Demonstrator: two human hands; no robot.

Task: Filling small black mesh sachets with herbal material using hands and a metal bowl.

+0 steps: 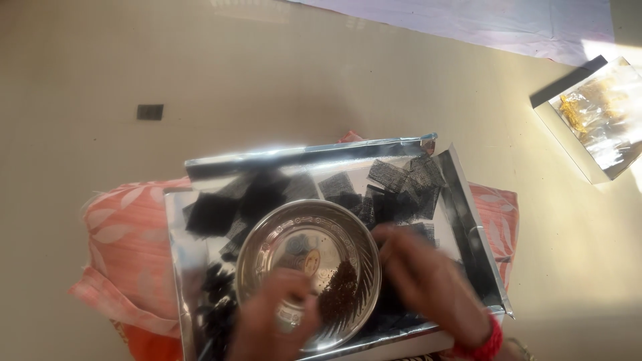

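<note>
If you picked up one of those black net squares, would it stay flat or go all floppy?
Probably floppy: the black net squares look thin and see-through, and they lie limply overlapped in the silver tray. Likely very light, so a nudge or a breath might shift one. They would hardly slide far, since the mesh looks rough and could catch on its neighbours.

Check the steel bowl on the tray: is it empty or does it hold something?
Not empty. The steel bowl sits upright on the silver tray, with a small heap of dark granules at its lower right; the rest of its bottom is bare metal.
</note>
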